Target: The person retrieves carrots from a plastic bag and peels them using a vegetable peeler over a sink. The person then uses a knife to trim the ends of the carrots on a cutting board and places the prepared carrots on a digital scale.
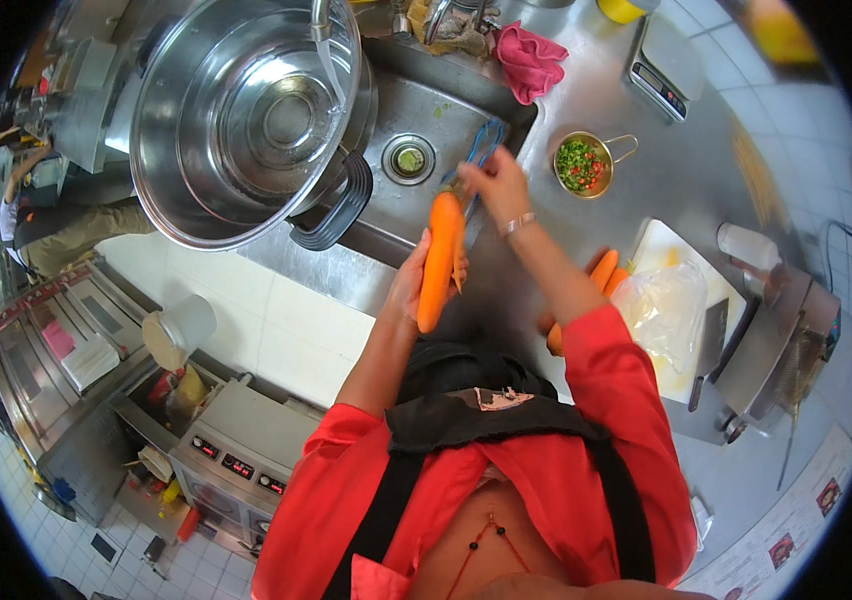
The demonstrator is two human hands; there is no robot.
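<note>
My left hand (pixel 412 281) holds a large orange carrot (pixel 437 262) by its lower half, over the near edge of the steel sink (pixel 437 105). A thin strip, perhaps peel, hangs beside the carrot. At the carrot's top end is my right hand (pixel 497 184), slightly blurred, with its fingers bent near a blue loop (pixel 486 139). Whether the loop belongs to a tool in the right hand cannot be told. More carrots (pixel 604 271) lie on the counter, partly behind my right forearm.
Water runs from a faucet (pixel 320 22) into a large steel pot (pixel 246 120). Right of the sink are a pink cloth (pixel 529 60), a small pan of chopped greens and red pieces (pixel 582 165), a kitchen scale (pixel 666 71), and a cutting board (pixel 658 240) with a plastic bag (pixel 670 307) and knife (pixel 711 337). Another person (pixel 58 232) stands far left.
</note>
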